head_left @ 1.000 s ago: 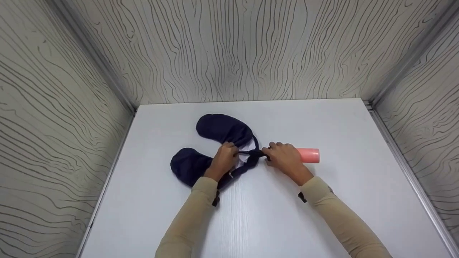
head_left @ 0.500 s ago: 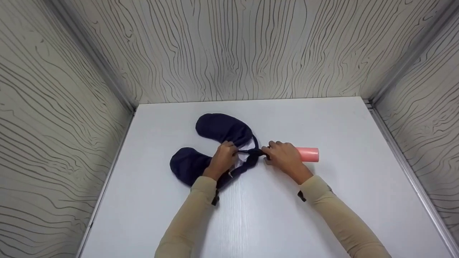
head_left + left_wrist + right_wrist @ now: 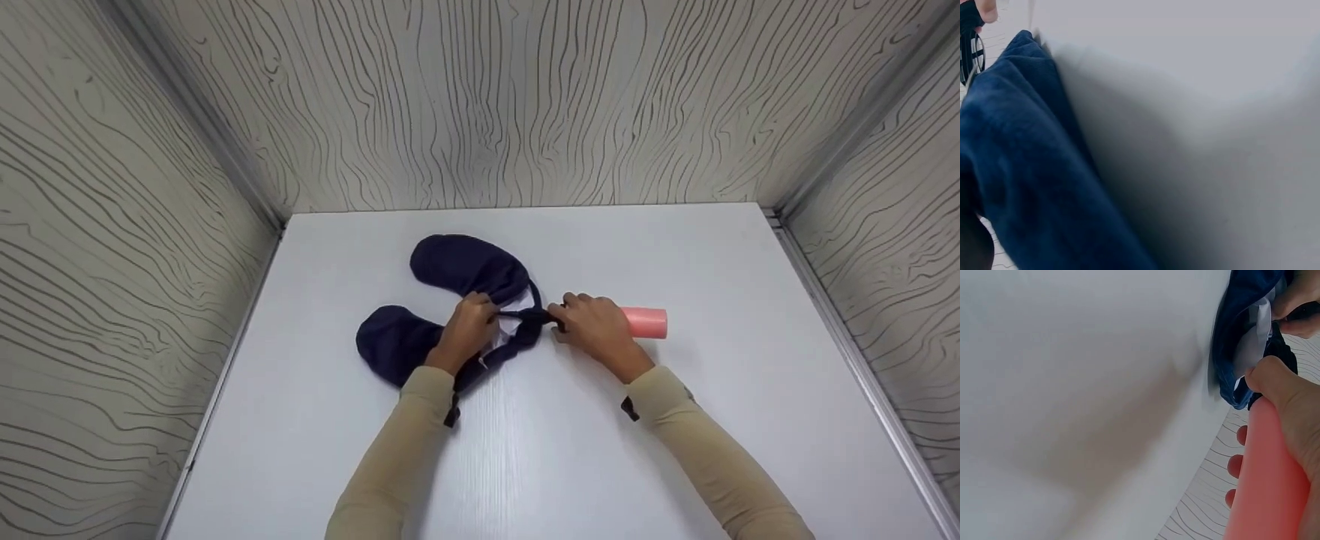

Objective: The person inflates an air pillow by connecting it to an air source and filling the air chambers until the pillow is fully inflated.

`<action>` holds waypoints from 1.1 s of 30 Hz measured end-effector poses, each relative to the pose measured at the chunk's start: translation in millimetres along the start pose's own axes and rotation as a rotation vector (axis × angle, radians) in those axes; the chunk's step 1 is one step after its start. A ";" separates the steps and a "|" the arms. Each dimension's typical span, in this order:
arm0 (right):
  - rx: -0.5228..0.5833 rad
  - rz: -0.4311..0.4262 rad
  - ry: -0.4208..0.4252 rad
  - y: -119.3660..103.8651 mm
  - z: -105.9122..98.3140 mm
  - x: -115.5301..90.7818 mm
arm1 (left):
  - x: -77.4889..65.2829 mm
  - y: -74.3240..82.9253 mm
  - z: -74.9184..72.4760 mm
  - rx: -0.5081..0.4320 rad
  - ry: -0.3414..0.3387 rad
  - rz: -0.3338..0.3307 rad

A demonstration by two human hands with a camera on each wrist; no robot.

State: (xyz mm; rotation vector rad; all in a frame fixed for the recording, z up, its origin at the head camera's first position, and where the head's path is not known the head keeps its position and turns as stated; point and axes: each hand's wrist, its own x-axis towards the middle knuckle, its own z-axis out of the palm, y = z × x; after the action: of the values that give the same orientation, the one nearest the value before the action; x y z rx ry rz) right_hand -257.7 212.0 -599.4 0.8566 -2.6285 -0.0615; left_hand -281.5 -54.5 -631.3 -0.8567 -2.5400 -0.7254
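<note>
A navy cloth piece with two rounded, padded lobes (image 3: 466, 262) lies in a rough U on the white table; its exact kind is unclear. Narrow dark bands meet in a bunched knot (image 3: 531, 324) at its right end. My left hand (image 3: 469, 330) pinches a thin dark cord that runs to this knot. In the right wrist view, whitish lining (image 3: 1252, 346) shows inside the navy cloth. My right hand (image 3: 598, 330) curls round a smooth pink cylinder (image 3: 1269, 478), thumb near its dark-topped end, fingertips at the knot. The cylinder's far end (image 3: 649, 323) sticks out rightward.
The white table (image 3: 525, 465) extends round the cloth on every side. Wood-grain patterned walls (image 3: 480, 105) stand behind and at both sides, with grey metal strips along the corners. Dark straps (image 3: 630, 409) show at the sleeve cuffs.
Both hands keep their hold and the cloth stays in place. The cord and knot between the hands shift only very slightly.
</note>
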 end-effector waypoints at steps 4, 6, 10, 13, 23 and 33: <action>0.018 0.007 -0.009 0.0 2.3 -1.2 | -1.0 -0.7 1.1 0.019 -0.021 -0.020; 0.019 0.013 -0.016 -0.4 2.7 -2.3 | -0.8 -0.7 1.5 0.026 -0.026 -0.028; 0.025 0.027 -0.029 -1.6 1.5 -2.7 | -0.4 -1.6 1.6 0.037 -0.018 -0.034; 0.049 0.031 -0.042 -2.5 0.9 -1.2 | -0.8 -3.4 1.0 0.055 0.005 -0.031; 0.052 0.008 -0.006 -1.8 2.1 2.7 | -4.7 -6.8 -3.4 0.115 0.034 0.001; 0.060 -0.005 0.002 -3.8 -1.4 6.9 | -6.3 -7.2 -7.9 0.233 0.029 -0.009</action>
State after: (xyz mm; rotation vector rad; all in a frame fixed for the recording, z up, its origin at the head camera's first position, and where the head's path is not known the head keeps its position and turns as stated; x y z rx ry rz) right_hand -260.2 205.1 -596.4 0.8819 -2.6384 0.0172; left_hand -280.1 -66.8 -630.6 -0.7507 -2.5398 -0.4291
